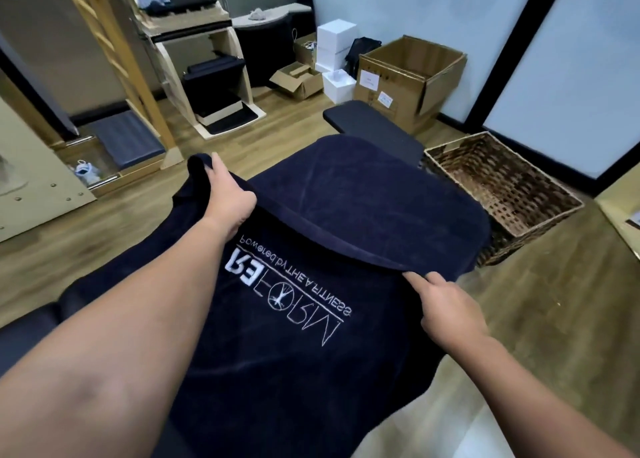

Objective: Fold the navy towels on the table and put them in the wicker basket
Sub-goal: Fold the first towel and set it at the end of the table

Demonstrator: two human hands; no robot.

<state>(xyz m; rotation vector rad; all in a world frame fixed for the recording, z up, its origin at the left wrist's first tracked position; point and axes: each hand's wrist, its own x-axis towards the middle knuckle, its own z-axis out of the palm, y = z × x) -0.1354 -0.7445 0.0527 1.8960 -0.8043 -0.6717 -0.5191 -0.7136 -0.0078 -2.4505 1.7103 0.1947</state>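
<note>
Tabletop: both hands grip navy towel (311,319), lengthwise away.

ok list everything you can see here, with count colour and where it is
navy towel: one, white logo, spread on the table, far edge folded over
table: one, black, padded, under the towel
wicker basket: one, brown, on the floor right of the table
cardboard boxes: two open, brown, by the far wall
white boxes: several, stacked beside them
left hand: grips the fold's left end
right hand: fingers pinch its right end
</note>
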